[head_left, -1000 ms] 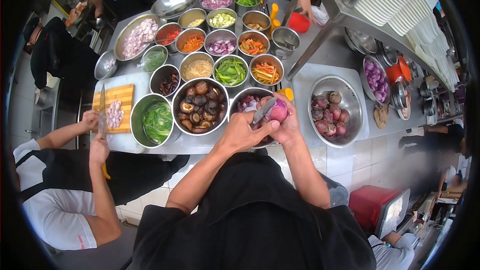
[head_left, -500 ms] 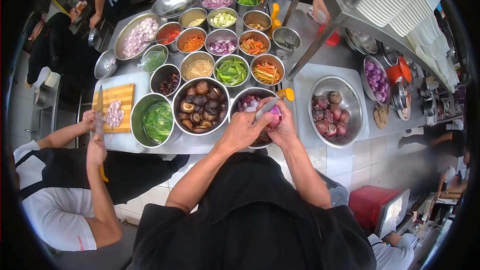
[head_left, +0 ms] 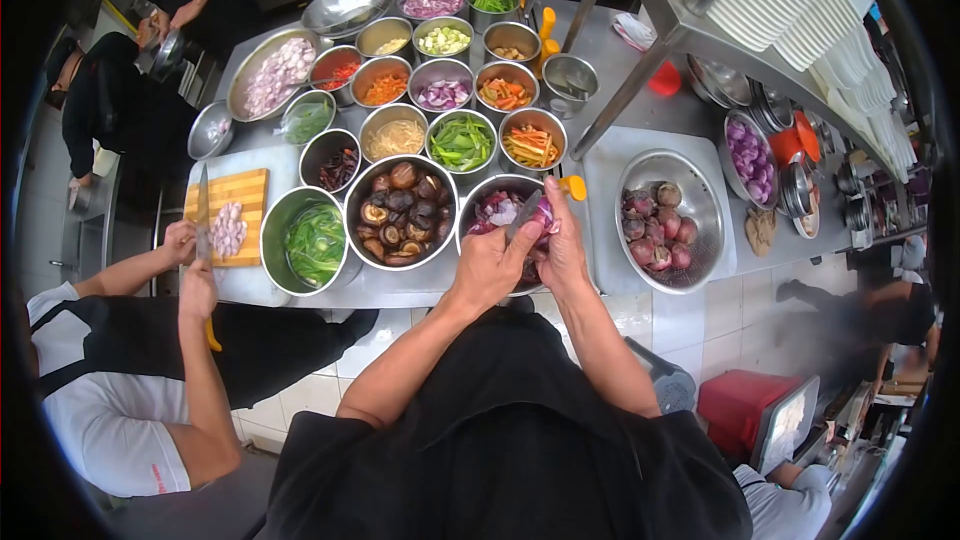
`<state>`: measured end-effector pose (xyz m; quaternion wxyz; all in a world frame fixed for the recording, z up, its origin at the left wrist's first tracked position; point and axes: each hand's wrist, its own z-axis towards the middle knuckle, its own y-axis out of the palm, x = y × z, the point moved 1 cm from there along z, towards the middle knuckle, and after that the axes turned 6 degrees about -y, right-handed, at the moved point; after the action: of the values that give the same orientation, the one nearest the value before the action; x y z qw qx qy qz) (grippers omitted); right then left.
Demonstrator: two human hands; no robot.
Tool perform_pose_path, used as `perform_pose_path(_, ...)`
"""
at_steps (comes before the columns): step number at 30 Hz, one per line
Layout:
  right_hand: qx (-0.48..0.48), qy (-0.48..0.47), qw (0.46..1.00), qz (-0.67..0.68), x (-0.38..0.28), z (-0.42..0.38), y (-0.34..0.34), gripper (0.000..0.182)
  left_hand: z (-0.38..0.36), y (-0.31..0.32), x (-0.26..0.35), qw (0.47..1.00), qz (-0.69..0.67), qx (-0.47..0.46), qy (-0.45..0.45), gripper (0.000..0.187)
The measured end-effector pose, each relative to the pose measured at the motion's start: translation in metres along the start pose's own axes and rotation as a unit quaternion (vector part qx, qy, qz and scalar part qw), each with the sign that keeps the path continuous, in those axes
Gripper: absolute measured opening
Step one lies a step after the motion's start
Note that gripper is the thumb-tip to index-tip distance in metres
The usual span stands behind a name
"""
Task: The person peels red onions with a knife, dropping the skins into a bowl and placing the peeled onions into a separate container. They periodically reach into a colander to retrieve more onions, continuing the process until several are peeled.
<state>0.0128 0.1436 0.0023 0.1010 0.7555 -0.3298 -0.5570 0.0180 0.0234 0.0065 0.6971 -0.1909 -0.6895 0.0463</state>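
Observation:
My left hand (head_left: pixel 490 268) is closed around a small knife, its blade (head_left: pixel 524 214) pointing up and to the right against a red onion. My right hand (head_left: pixel 563 252) grips that red onion (head_left: pixel 543 217) from the right side, partly covering it. Both hands are above a steel pot (head_left: pixel 466 202) that holds purple onion pieces or skins. Left of my hands stands a pot of dark mushrooms (head_left: pixel 402 210). A steel colander (head_left: pixel 705 262) with several unpeeled red onions (head_left: pixel 660 230) sits to the right on a white board.
Many steel containers of cut vegetables, such as green peppers (head_left: pixel 462 142) and carrot strips (head_left: pixel 531 145), crowd the counter ahead. At left a co-worker's hands hold a large knife (head_left: pixel 204 215) by a wooden board (head_left: pixel 258 202). A metal shelf post (head_left: pixel 620 75) rises at right.
My right hand has shifted slightly, its fingers now straighter and pointing upward beside the onion. The knife blade has turned a little more upright. The co-worker at left has barely moved.

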Motion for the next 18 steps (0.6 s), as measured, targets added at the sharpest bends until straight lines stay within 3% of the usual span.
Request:
perform_pose_path(4, 0.062, -0.053, 0.997, 0.003, 0.006, 0.006, 0.011, 0.036, -0.005, 0.007, -0.001, 0.998, -0.045, 0.014, 0.040, 0.045)
perform_pose_path(6, 0.096, -0.082, 0.992, 0.020, 0.006, 0.007, 0.011, 0.038, -0.013, 0.005, 0.009, 0.997, -0.043, -0.038, 0.051, 0.039)
perform_pose_path(9, 0.087, -0.076, 0.991, -0.064, -0.005, 0.003, 0.005, 0.041, -0.021, 0.007, 0.015, 0.994, -0.052, -0.087, 0.043, 0.036)
perform_pose_path(14, 0.045, -0.034, 0.997, 0.046, 0.002, 0.020, -0.018, 0.050, -0.021, -0.002, 0.008, 0.996, -0.049, -0.045, 0.057, 0.035)
perform_pose_path(16, 0.025, -0.021, 0.997, 0.069, -0.005, 0.019, -0.019, 0.052, -0.012, -0.011, 0.002, 0.999, 0.038, -0.028, -0.021, 0.037)
perform_pose_path(18, -0.013, -0.011, 0.994, 0.105, -0.007, 0.019, -0.022, 0.055, -0.003, -0.013, -0.012, 0.995, 0.095, -0.021, -0.033, 0.039)
